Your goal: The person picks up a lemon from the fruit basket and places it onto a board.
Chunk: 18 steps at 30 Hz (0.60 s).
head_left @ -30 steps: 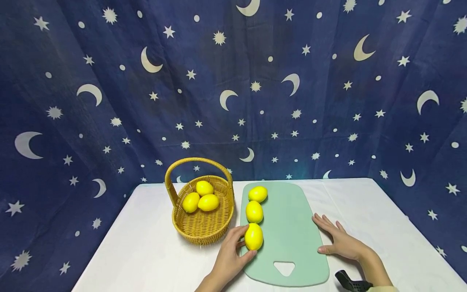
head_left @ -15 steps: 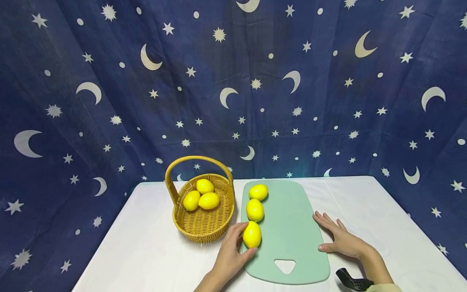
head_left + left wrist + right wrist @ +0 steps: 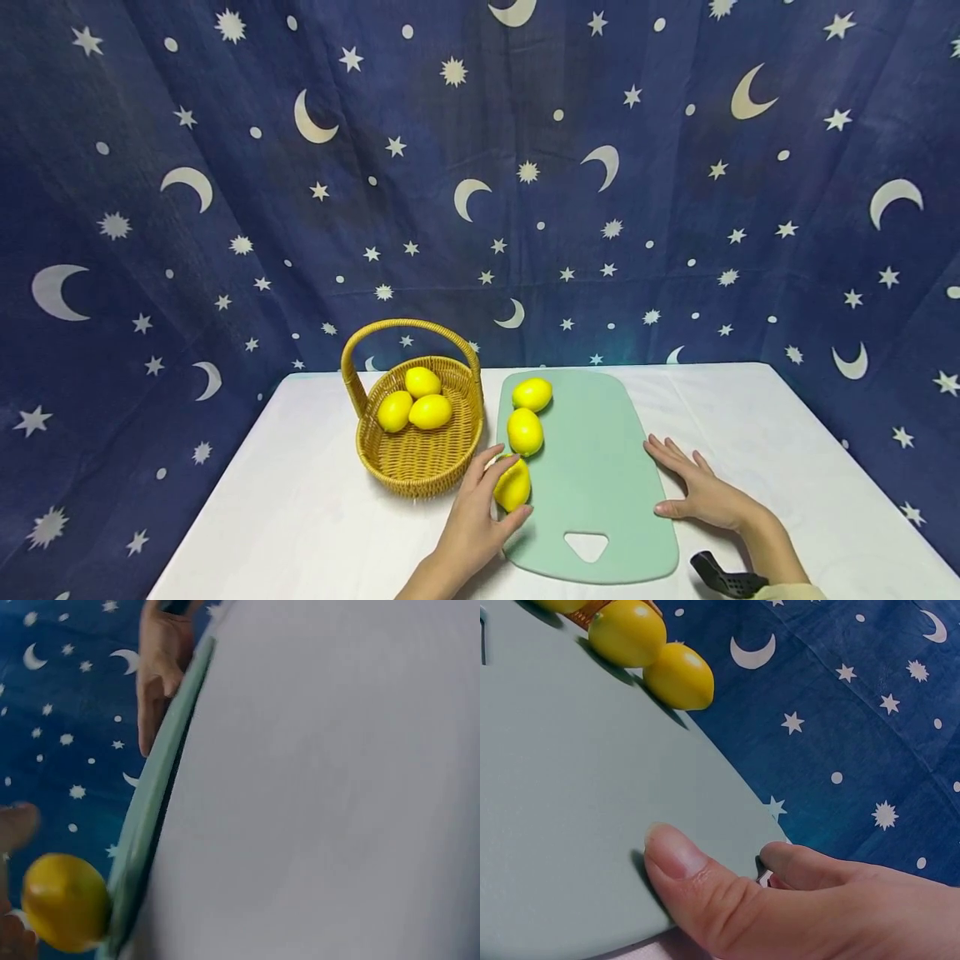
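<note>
- The near lemon (image 3: 513, 486) is at the left edge of the green board (image 3: 600, 467), at the end close to the person, and it looks tilted.
- The left hand (image 3: 472, 521) holds this lemon: fingers curl over its top and the thumb presses from below. In the left wrist view the same lemon (image 3: 66, 901) shows between a fingertip and the thumb, beside the board edge (image 3: 154, 795).
- Two more lemons lie on the board in a line behind it: the middle lemon (image 3: 525, 432) and the far lemon (image 3: 532, 394). They are close to each other but apart from the held one.
- The right hand (image 3: 701, 492) rests flat with straight fingers on the right edge of the board and holds nothing. Its thumb (image 3: 676, 859) presses on the board surface.
- The basket (image 3: 420, 462) stands just left of the board, with three lemons (image 3: 416, 404) inside.
- All stands on a white table (image 3: 300, 517), with a blue star curtain (image 3: 225, 208) behind.
</note>
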Tool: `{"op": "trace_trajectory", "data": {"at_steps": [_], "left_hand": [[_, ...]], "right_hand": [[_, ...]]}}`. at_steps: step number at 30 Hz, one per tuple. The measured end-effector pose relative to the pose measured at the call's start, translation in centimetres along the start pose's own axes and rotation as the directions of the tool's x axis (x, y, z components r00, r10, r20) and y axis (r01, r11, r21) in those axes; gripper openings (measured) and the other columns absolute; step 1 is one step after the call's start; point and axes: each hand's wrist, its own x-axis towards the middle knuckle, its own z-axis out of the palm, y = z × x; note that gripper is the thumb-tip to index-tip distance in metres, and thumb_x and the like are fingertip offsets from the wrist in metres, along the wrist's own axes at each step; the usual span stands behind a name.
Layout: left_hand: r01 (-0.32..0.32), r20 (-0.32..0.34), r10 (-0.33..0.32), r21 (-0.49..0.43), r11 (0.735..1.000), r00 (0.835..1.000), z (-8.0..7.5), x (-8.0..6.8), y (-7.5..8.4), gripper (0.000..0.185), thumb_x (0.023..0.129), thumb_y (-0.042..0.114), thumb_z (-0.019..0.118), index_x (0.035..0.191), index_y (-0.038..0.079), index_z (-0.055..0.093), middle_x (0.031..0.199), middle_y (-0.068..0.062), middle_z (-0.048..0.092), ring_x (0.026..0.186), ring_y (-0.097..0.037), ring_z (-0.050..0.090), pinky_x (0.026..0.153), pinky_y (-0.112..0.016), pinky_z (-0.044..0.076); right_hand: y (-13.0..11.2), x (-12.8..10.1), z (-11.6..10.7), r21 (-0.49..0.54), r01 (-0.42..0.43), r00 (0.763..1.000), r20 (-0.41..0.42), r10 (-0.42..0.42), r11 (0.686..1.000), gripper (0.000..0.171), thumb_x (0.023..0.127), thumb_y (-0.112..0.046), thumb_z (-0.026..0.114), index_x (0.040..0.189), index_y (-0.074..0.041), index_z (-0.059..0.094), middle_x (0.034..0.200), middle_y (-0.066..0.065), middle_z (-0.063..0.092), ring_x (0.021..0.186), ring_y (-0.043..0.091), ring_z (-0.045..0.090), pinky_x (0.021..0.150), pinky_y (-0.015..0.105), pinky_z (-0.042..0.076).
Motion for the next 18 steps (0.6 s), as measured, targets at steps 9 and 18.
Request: {"op": "trace_trajectory", "data": {"at_steps": [9, 18], "left_hand": [[-0.012, -0.245, 0.026, 0.059, 0.998, 0.969, -5.4, 2.9, -0.2, 0.054, 0.079, 0.024, 0.078, 0.128, 0.019, 0.057, 0.14, 0.0, 0.046, 0.129, -0.02, 0.046, 0.104, -0.042, 0.043], [0.216, -0.276, -0.214, -0.022, 0.976, 0.937, -9.1, 5.1, -5.3, 0.052, 0.083, 0.025, 0.074, 0.13, 0.013, 0.054, 0.137, -0.009, 0.048, 0.126, -0.03, 0.047, 0.101, -0.05, 0.044]], "right_hand": [[0.1, 0.0, -0.2, -0.001, -0.015, 1.0, 0.002, 0.015, 1.0, 0.101, 0.066, -0.04, 0.079, 0.148, -0.004, 0.031, 0.154, 0.027, 0.017, 0.14, 0.05, 0.003, 0.11, 0.063, -0.017], [0.1, 0.1, 0.0, -0.003, -0.004, 1.0, 0.0, 0.004, 1.0, 0.101, 0.067, -0.04, 0.079, 0.147, -0.003, 0.031, 0.154, 0.027, 0.018, 0.139, 0.052, 0.003, 0.11, 0.063, -0.016]]}}
